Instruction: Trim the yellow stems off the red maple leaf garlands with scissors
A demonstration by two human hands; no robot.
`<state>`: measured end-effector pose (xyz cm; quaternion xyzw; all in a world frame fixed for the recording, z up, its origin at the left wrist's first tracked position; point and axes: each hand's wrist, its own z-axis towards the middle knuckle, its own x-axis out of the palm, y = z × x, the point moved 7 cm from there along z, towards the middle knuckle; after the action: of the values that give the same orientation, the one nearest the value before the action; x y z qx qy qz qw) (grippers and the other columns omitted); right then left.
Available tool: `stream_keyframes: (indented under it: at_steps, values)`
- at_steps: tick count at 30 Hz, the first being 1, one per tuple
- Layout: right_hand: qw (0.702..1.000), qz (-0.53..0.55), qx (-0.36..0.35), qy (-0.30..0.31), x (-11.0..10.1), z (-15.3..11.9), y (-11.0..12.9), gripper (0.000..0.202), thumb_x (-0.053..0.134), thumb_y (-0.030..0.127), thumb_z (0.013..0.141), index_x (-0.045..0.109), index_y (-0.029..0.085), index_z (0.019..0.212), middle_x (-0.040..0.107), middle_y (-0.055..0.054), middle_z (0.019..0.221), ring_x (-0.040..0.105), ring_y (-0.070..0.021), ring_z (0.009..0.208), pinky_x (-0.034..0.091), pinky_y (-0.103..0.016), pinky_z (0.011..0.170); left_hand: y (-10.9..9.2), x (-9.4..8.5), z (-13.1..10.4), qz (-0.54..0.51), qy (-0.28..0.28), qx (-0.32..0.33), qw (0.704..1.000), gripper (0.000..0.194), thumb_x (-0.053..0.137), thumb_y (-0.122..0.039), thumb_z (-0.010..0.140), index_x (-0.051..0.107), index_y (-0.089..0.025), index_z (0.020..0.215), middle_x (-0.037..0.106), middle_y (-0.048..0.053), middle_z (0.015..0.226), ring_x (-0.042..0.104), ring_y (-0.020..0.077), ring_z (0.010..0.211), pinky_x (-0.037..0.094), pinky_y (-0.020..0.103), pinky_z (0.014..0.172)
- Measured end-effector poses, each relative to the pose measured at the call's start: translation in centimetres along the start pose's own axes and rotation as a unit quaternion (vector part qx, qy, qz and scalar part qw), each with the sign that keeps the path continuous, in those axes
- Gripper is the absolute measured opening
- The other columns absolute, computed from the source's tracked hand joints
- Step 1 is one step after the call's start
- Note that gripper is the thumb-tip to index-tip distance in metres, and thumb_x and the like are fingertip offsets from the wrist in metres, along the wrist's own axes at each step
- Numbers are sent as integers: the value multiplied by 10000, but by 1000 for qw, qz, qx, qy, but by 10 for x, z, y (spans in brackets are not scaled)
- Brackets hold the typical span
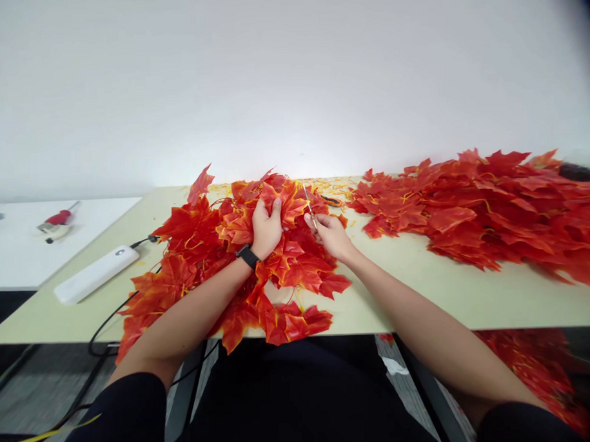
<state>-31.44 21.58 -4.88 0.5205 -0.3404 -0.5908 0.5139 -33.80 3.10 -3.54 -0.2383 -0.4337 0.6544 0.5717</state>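
Observation:
My left hand [267,231], with a black band on its wrist, is closed around a bunch of red-orange artificial maple leaves [237,224] with yellow edges. My right hand [330,236] grips slim metal scissors [308,198], their blades pointing up and away beside the right side of the bunch. The fingers partly cover the handles. Under and around both hands spreads a loose heap of the same leaves [185,276], some hanging over the table's front edge.
A large pile of maple leaves [488,214] covers the table's right side. Yellow scraps lie along the wall, near a black-handled tool [330,200]. A white oblong device [97,273] with a black cable sits left. More leaves [532,367] are below the table.

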Motion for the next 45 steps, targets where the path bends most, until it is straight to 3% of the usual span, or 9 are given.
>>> stream_keyframes:
  at_steps: [4, 9, 13, 17, 22, 27, 31, 39, 45]
  values:
    - [998, 55, 9, -15, -2, -1, 0, 698, 607, 887, 784, 450, 210, 723, 475, -6, 652, 430, -125, 567, 363, -285, 535, 7, 2, -1, -28, 11, -36, 999, 513, 752, -689, 816, 569, -220, 919, 501, -34, 723, 509, 125, 663, 496, 284, 688]
    - [992, 75, -21, -98, -17, -2, 13, 649, 619, 840, 797, 445, 216, 754, 566, -50, 748, 541, -165, 673, 482, -308, 611, -2, 3, -4, -32, 26, 10, 999, 488, 773, -642, 827, 642, -208, 1005, 564, 6, 775, 598, 186, 815, 491, 317, 796]
    - [979, 120, -75, -145, -28, -2, 25, 627, 728, 730, 769, 376, 216, 698, 524, -41, 780, 520, -167, 776, 521, -313, 718, -12, 5, -10, 28, 49, 35, 998, 432, 768, -590, 860, 669, -183, 963, 479, -25, 663, 488, 143, 651, 405, 299, 725]
    - [977, 133, -101, -131, -27, 0, 29, 607, 769, 634, 752, 347, 210, 652, 500, -32, 762, 492, -157, 776, 506, -327, 796, -18, 9, -16, 66, 82, 40, 994, 352, 757, -521, 891, 681, -180, 930, 527, -26, 662, 426, 116, 591, 369, 290, 674]
    - [983, 124, -63, -121, -25, 3, 18, 574, 806, 618, 674, 400, 212, 672, 459, -4, 703, 428, -135, 694, 437, -297, 689, -20, 19, -18, 29, 152, 38, 987, 290, 752, -443, 888, 701, -173, 978, 715, 40, 899, 616, 169, 785, 484, 299, 800]
    - [988, 92, -59, -108, -24, 3, 18, 556, 732, 657, 707, 391, 218, 692, 455, -10, 700, 408, -141, 682, 406, -303, 662, -26, 28, -19, -9, 200, 3, 980, 322, 803, -454, 842, 700, -155, 903, 727, 47, 868, 641, 167, 773, 525, 309, 791]
    - [987, 109, -61, -99, -21, 1, 20, 565, 760, 648, 694, 401, 212, 689, 480, -15, 720, 403, -131, 678, 396, -298, 662, -27, 34, -19, -7, 221, -12, 975, 364, 817, -492, 828, 767, -138, 897, 778, 84, 937, 698, 191, 851, 546, 337, 871]
    - [996, 65, -19, -51, -26, 4, 18, 645, 783, 697, 719, 362, 210, 673, 443, 8, 653, 382, -115, 620, 326, -276, 585, -21, 34, -15, -1, 227, -10, 974, 349, 801, -493, 846, 798, -147, 891, 788, 76, 917, 710, 196, 837, 556, 334, 849]
    - [990, -121, -62, 40, -48, 13, 21, 691, 777, 730, 751, 338, 204, 668, 364, 19, 649, 310, -112, 629, 285, -281, 582, -13, 25, -6, -2, 195, -31, 980, 348, 835, -471, 812, 809, -139, 914, 799, 95, 966, 727, 214, 865, 579, 359, 868]
